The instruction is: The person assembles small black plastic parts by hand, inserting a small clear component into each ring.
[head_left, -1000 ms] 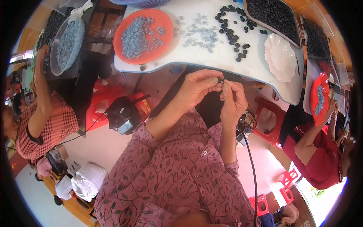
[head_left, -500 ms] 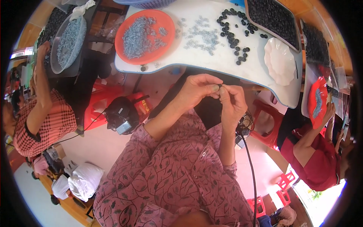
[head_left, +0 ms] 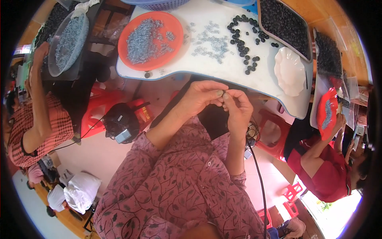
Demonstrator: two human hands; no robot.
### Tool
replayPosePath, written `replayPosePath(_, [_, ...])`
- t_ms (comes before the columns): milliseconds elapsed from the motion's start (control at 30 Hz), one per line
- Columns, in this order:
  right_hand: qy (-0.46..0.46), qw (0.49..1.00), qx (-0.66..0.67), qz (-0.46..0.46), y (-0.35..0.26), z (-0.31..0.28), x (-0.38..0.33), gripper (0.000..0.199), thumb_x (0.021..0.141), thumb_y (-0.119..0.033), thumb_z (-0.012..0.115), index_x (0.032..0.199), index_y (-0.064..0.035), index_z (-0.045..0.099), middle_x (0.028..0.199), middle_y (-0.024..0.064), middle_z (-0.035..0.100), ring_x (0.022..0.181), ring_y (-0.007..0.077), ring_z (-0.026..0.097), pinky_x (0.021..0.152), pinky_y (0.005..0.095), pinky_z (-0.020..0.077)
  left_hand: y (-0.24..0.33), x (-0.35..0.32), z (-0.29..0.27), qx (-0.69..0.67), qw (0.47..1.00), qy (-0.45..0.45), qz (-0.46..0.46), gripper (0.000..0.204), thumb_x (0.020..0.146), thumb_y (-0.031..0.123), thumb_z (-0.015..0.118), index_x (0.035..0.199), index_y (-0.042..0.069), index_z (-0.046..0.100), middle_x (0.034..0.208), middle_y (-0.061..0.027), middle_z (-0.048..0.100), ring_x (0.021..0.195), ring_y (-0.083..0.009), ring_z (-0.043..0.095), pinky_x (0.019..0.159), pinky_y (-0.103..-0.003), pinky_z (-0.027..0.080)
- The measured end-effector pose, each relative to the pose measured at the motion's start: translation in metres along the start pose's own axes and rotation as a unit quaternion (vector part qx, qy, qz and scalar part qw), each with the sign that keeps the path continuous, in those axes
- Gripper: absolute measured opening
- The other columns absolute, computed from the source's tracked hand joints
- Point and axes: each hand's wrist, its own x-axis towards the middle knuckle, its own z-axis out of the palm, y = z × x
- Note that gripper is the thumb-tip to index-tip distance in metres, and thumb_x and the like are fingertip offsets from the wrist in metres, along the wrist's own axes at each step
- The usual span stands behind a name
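Note:
My left hand [head_left: 203,96] and my right hand [head_left: 238,109] meet fingertip to fingertip just off the near edge of the white table [head_left: 175,68]. Thumbs and forefingers are pinched together on a small black part, now almost wholly covered by the fingers. Beyond them, small clear pieces [head_left: 212,44] lie scattered on the tabletop. To their right is a loose cluster of round black parts [head_left: 241,48]. An orange-red plate [head_left: 175,47] at the left carries a heap of the clear pieces [head_left: 142,42].
A tray of black parts [head_left: 284,28] stands at the back right, beside a white scalloped dish [head_left: 289,71]. A blue basket [head_left: 159,4] sits at the far edge. Co-workers sit left [head_left: 38,127] and right [head_left: 318,171]. A black cable [head_left: 260,179] hangs by my right arm.
The whole view has shifted slightly, so the table and hands sit a little further left. My fingertips stay pinched together; the black part between them shows less than before.

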Motion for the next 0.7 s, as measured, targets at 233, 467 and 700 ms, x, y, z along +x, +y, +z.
replayPosePath(233, [0.066,0.933,-0.282,-0.215,-0.016,0.009,0.041,0.01,0.086,0.0,0.064,0.096,-0.002,0.065,0.085,0.0052,0.06,0.071,0.0128,0.057,0.063,0.0247,0.0469,0.004,0.002,-0.004,-0.069,0.997,0.016,0.015,0.023,0.092,0.004,0.059,0.114,-0.003,0.063,0.099,-0.0127,0.067,0.081,-0.0171,0.066,0.072,-0.029,0.056])
replayPosePath(467, [0.1,0.777,-0.53,-0.324,-0.012,0.019,0.091,0.012,0.086,-0.007,0.062,0.097,-0.0049,0.064,0.094,0.0126,0.057,0.075,0.0326,0.061,0.065,0.0423,0.0496,0.007,0.001,-0.009,-0.104,0.994,0.008,0.024,0.023,0.092,0.004,0.059,0.113,-0.004,0.062,0.099,-0.0131,0.066,0.081,-0.0178,0.066,0.072,-0.029,0.056])
replayPosePath(700, [0.109,0.781,-0.526,-0.318,0.001,0.018,0.066,0.01,0.084,-0.006,0.063,0.094,-0.0059,0.065,0.09,0.0114,0.058,0.072,0.0308,0.062,0.061,0.0397,0.0503,0.013,-0.001,-0.014,-0.108,0.994,0.021,0.028,0.023,0.092,0.005,0.059,0.113,-0.003,0.063,0.097,-0.0124,0.067,0.081,-0.0163,0.066,0.072,-0.028,0.056])
